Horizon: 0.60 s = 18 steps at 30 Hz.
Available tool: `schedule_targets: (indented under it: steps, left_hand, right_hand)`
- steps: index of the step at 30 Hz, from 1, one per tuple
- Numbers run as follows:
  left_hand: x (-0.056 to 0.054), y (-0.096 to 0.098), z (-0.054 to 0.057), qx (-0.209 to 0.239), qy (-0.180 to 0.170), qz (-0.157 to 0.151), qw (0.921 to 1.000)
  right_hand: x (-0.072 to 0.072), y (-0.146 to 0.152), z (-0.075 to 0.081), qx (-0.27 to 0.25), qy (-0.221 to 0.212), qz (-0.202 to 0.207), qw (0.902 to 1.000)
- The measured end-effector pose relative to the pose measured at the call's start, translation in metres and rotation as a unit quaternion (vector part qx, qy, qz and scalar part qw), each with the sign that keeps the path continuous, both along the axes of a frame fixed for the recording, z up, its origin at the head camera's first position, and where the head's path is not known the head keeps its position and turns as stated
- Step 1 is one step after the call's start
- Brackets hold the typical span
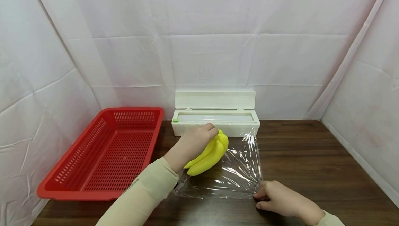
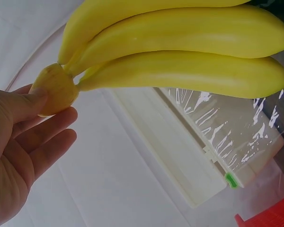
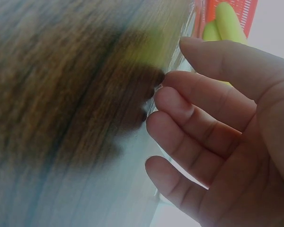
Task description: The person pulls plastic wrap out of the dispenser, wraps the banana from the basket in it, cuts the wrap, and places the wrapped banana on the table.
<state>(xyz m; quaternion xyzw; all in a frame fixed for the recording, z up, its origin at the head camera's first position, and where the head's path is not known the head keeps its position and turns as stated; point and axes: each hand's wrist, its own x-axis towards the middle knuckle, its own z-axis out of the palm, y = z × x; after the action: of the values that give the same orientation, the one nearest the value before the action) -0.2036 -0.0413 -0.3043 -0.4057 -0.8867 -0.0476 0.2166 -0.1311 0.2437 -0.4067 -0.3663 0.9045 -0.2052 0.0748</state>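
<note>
My left hand [image 1: 199,139] holds a bunch of yellow bananas [image 1: 207,156] by its stem end, thumb and fingers gripping the stem in the left wrist view. Beneath the bananas, clear plastic wrap [image 1: 237,170] stretches forward from a white wrap dispenser [image 1: 215,129] whose lid stands raised. At the near right corner of the wrap, my right hand [image 1: 280,198] rests its fingertips on the film, and creases run toward them. Its thumb [image 3: 203,54] stays apart from the fingers in the right wrist view.
On the left sits a red slotted plastic basket [image 1: 152,139]. The dispenser carries a small green slider [image 1: 175,120] at its left end. Dark wooden tabletop [image 1: 305,156] extends to the right, with white fabric walls [image 1: 290,60] behind and at both sides.
</note>
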Motion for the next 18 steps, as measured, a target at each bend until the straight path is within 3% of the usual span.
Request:
schedule_targets:
  steps: [18]
  left_hand:
    - [0.002,0.021,-0.008,-0.036,0.003,0.008,0.9993]
  right_hand:
    - [0.0,0.0,-0.001,0.0,-0.003,0.0,1.0]
